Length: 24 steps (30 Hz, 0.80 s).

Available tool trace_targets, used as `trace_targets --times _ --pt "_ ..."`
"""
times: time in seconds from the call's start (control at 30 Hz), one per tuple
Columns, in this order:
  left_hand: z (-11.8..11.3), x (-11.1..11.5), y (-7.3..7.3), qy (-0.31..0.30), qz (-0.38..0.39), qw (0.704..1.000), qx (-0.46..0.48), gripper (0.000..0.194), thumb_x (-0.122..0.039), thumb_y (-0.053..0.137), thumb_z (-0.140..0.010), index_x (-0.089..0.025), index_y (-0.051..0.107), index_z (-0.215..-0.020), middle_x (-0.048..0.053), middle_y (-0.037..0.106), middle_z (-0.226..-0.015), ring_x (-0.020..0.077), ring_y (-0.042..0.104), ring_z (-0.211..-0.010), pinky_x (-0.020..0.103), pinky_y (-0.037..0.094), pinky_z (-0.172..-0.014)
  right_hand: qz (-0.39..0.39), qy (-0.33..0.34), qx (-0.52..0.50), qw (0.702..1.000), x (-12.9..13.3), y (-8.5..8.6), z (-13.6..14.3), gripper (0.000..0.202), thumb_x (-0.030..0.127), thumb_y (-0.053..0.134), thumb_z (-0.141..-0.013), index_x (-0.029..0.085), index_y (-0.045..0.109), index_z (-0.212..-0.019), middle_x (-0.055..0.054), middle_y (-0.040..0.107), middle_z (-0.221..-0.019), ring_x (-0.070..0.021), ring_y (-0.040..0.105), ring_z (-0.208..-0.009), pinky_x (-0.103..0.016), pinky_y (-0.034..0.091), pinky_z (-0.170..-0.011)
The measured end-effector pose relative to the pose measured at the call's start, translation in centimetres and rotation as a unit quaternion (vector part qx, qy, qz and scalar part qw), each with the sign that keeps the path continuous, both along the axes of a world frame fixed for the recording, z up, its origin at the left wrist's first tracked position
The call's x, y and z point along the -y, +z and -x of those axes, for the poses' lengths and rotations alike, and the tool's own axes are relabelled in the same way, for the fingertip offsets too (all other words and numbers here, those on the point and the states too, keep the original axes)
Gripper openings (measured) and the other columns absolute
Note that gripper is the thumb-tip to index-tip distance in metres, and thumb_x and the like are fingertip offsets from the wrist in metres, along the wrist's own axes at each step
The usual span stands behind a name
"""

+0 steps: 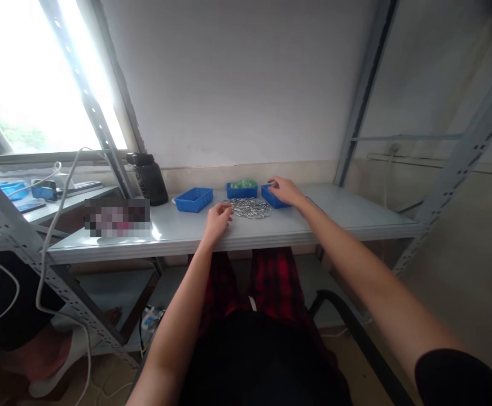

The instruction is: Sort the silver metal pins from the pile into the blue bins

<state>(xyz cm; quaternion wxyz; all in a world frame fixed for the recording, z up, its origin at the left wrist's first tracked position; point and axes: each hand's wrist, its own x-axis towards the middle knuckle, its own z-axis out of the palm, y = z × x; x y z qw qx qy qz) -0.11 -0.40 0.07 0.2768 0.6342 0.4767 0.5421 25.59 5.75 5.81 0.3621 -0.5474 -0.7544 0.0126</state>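
Observation:
A heap of small silvery metal pieces point(251, 208), thin and pin-like, lies spread on the grey table. My left hand point(219, 220) is at the heap's left edge, fingers curled together; anything between them is too small to make out. Over the right blue bin point(276, 198) hovers my right hand point(285, 190), its fingers bent loosely and apart, with nothing visible in them. It hides part of that bin's inside. Behind the heap stands a blue bin point(241, 192) holding green pieces point(244, 184). To the left is another blue bin point(194, 200), its inside dark.
A dark bottle point(150, 179) stands at the table's back left, near a blurred-out patch point(117, 217). Metal shelf posts point(367, 84) frame the table point(347, 217). A white cable point(45, 254) hangs at the left. A chair armrest point(356, 332) is at my right, and another person's leg point(47, 355) shows lower left.

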Motion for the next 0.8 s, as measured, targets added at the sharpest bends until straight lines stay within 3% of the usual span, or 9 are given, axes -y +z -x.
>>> trace_targets --times 0.17,0.33,0.43,0.53,0.6,0.7,0.8 --pt "2.9 0.4 0.3 0.094 -0.080 0.987 -0.104 0.026 -0.030 0.050 -0.080 -0.016 0.066 -0.096 0.006 0.069 -0.086 0.0170 0.063 -0.074 0.027 0.049 -0.068 -0.041 0.068 -0.002 0.997 0.9 -0.3 1.6 0.027 0.028 0.053 -0.084 0.018 0.065 -0.107 -0.005 0.070 -0.092 -0.0176 0.062 -0.084 -0.026 0.044 -0.075" --pt "4.5 -1.2 0.9 0.056 -0.048 0.938 -0.339 0.028 -0.029 0.054 -0.080 -0.016 0.067 -0.101 0.009 0.070 -0.098 0.0221 0.064 -0.086 0.031 0.048 -0.082 -0.029 0.107 -0.036 0.993 0.2 -0.4 4.4 0.025 0.028 0.049 -0.086 0.018 0.064 -0.104 -0.005 0.070 -0.091 -0.0160 0.062 -0.078 -0.024 0.042 -0.067" --pt "3.7 -2.8 1.5 0.034 -0.053 0.898 -0.436 0.032 -0.032 0.055 -0.081 -0.018 0.065 -0.109 0.011 0.069 -0.102 0.0265 0.063 -0.095 0.032 0.047 -0.082 -0.033 0.132 -0.002 0.991 0.0 -0.6 6.6 0.025 0.025 0.047 -0.087 0.018 0.062 -0.107 -0.004 0.069 -0.085 -0.0169 0.061 -0.075 -0.025 0.040 -0.065" --pt "2.4 -4.4 2.2 0.019 -0.013 0.857 -0.515 0.026 -0.032 0.058 -0.080 -0.018 0.068 -0.100 0.013 0.070 -0.098 0.0302 0.064 -0.093 0.033 0.047 -0.078 -0.077 0.144 0.070 0.984 -0.2 -1.5 8.6 0.027 0.022 0.044 -0.089 0.018 0.061 -0.109 -0.008 0.069 -0.093 -0.0198 0.060 -0.081 -0.027 0.039 -0.067" --pt "1.7 -5.1 2.4 0.029 -0.005 0.846 -0.532 0.020 -0.028 0.059 -0.078 -0.017 0.069 -0.091 0.015 0.071 -0.095 0.0312 0.065 -0.091 0.033 0.047 -0.078 -0.106 0.142 0.127 0.976 -0.4 -2.4 9.5 0.026 0.020 0.042 -0.090 0.018 0.061 -0.108 -0.011 0.069 -0.101 -0.0221 0.061 -0.087 -0.029 0.037 -0.069" --pt "1.3 -5.6 2.2 0.038 -0.011 0.853 -0.521 0.014 -0.020 0.057 -0.077 -0.016 0.069 -0.084 0.015 0.071 -0.092 0.0299 0.065 -0.090 0.032 0.047 -0.078 -0.087 0.157 0.182 0.967 -0.9 -4.0 10.1 0.024 0.021 0.044 -0.090 0.019 0.061 -0.106 -0.010 0.069 -0.100 -0.0231 0.061 -0.088 -0.029 0.036 -0.068" --pt "1.3 -5.7 1.6 0.043 -0.039 0.861 -0.505 0.018 -0.018 0.052 -0.080 -0.015 0.069 -0.086 0.016 0.071 -0.091 0.0294 0.066 -0.089 0.033 0.047 -0.078 -0.081 0.151 0.156 0.973 -1.3 -4.9 9.7 0.024 0.022 0.043 -0.091 0.020 0.061 -0.107 -0.009 0.070 -0.100 -0.0219 0.062 -0.087 -0.027 0.037 -0.069"
